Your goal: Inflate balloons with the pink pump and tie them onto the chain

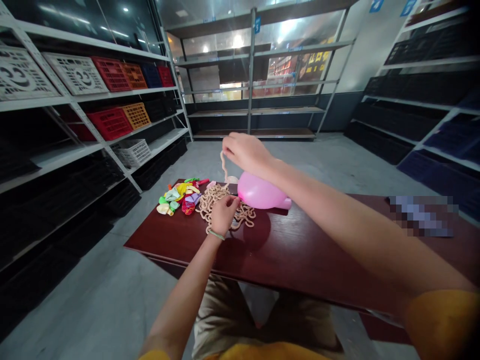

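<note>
A pink inflated balloon [262, 191] is just above the dark red table [300, 250]. At its left end my left hand [224, 214] is closed in a pinch by the balloon's neck, over a tangled pile of beige rope [210, 200]. My right hand [243, 150], raised above the balloon, pinches a strand of the beige rope [224, 167] that hangs down toward the pile. Left of the rope lie several deflated balloons [182, 192] in yellow, green, red and purple. The exact grip of my left fingers is small and partly hidden.
A blurred, pixelated flat item [422, 215] lies on the table at the right. Shelves with crates [112, 122] stand at the left, a metal rack [250, 75] at the back, and more shelves [412, 105] with dark crates at the right.
</note>
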A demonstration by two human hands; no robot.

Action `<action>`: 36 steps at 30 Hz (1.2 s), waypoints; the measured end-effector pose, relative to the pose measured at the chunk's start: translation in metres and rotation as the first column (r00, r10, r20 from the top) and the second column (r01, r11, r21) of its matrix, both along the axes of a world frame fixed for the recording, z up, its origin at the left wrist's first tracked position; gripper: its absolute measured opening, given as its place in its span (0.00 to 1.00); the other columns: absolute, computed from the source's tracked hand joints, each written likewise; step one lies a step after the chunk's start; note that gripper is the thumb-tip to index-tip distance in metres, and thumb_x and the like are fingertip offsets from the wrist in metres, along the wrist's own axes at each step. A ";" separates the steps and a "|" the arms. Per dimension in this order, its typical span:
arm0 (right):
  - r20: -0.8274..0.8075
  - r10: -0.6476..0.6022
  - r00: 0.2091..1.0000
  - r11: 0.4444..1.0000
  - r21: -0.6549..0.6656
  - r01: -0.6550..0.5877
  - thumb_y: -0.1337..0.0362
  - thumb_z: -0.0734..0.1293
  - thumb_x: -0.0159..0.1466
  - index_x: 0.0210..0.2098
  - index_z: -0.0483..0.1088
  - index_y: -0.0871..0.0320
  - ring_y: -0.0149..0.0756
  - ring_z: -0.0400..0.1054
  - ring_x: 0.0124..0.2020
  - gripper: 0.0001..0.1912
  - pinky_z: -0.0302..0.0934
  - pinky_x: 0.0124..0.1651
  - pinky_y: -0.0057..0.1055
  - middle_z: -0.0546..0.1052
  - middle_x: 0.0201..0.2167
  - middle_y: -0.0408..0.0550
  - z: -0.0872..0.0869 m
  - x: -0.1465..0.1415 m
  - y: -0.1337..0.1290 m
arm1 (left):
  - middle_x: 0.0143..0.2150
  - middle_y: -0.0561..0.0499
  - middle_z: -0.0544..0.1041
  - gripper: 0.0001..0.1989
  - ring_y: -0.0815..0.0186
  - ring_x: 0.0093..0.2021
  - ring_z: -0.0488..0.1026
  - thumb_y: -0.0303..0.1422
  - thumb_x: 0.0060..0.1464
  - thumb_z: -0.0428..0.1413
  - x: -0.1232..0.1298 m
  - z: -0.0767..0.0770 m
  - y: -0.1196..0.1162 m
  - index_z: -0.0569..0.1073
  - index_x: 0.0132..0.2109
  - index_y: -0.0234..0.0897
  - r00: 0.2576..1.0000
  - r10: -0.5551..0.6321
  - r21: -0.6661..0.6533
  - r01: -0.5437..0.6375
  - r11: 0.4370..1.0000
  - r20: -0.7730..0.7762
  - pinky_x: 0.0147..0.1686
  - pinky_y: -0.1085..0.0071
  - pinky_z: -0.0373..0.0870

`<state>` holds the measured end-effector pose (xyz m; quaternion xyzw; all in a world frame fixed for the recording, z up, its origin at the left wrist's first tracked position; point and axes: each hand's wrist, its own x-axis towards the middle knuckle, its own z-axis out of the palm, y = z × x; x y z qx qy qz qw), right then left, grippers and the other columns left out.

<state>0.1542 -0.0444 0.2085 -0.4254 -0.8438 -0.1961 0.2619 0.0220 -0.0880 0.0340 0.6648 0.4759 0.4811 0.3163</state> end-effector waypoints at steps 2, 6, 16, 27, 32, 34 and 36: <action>0.107 -0.004 0.994 0.999 -0.042 0.009 0.69 0.60 0.67 0.35 0.71 0.60 0.34 0.64 0.33 0.08 0.51 0.33 0.32 0.72 0.35 0.49 -0.010 0.005 -0.010 | 0.31 0.50 0.76 0.08 0.63 0.32 0.71 0.37 0.57 0.58 -0.003 0.007 0.004 0.79 0.34 0.39 0.999 0.030 0.089 -0.027 0.996 -0.031 0.38 0.69 0.64; 0.207 -0.026 0.978 0.999 -0.016 0.030 0.72 0.60 0.67 0.38 0.72 0.62 0.37 0.65 0.37 0.09 0.51 0.33 0.33 0.74 0.38 0.52 -0.034 0.013 -0.034 | 0.38 0.45 0.72 0.06 0.56 0.46 0.69 0.37 0.52 0.63 -0.009 0.025 0.011 0.80 0.33 0.40 0.967 0.238 0.339 -0.195 0.920 -0.090 0.52 0.60 0.63; -0.209 -0.092 0.974 0.986 -0.157 0.059 0.67 0.61 0.67 0.38 0.71 0.58 0.35 0.68 0.33 0.07 0.55 0.33 0.32 0.76 0.35 0.49 -0.078 0.035 -0.055 | 0.39 0.46 0.77 0.11 0.61 0.44 0.72 0.37 0.56 0.57 -0.011 0.035 0.026 0.79 0.32 0.36 0.983 0.170 0.199 -0.180 0.963 0.067 0.49 0.65 0.67; -0.956 -0.290 0.052 0.760 -0.263 -0.594 0.56 0.62 0.61 0.32 0.60 0.52 0.38 0.72 0.47 0.07 0.65 0.50 0.38 0.77 0.38 0.44 -0.167 0.002 -0.035 | 0.30 0.49 0.80 0.14 0.66 0.33 0.73 0.40 0.54 0.56 -0.004 0.049 0.026 0.79 0.32 0.34 0.987 0.109 0.029 -0.113 0.993 0.115 0.37 0.72 0.65; -0.807 -0.511 -0.296 0.683 -0.173 -0.709 0.59 0.61 0.60 0.37 0.59 0.51 0.36 0.74 0.32 0.07 0.70 0.40 0.37 0.74 0.27 0.39 -0.169 -0.026 -0.027 | 0.30 0.49 0.80 0.13 0.65 0.33 0.74 0.38 0.55 0.55 -0.005 0.048 0.026 0.78 0.32 0.34 0.989 0.146 0.036 -0.147 0.989 0.005 0.37 0.72 0.64; -0.765 -0.532 -0.364 0.720 -0.181 -0.670 0.59 0.61 0.60 0.37 0.57 0.50 0.35 0.71 0.27 0.08 0.70 0.33 0.36 0.70 0.24 0.36 -0.168 -0.032 -0.025 | 0.31 0.49 0.79 0.13 0.64 0.34 0.73 0.39 0.55 0.55 -0.006 0.042 0.027 0.78 0.32 0.35 0.984 0.175 0.044 -0.173 0.984 -0.037 0.37 0.71 0.64; -0.750 -0.522 -0.406 0.752 -0.179 -0.635 0.58 0.61 0.61 0.38 0.56 0.49 0.35 0.71 0.26 0.08 0.69 0.28 0.35 0.69 0.26 0.36 -0.167 -0.036 -0.023 | 0.31 0.48 0.79 0.14 0.64 0.34 0.72 0.40 0.56 0.55 -0.005 0.036 0.028 0.78 0.32 0.35 0.980 0.194 0.046 -0.192 0.980 -0.049 0.36 0.71 0.63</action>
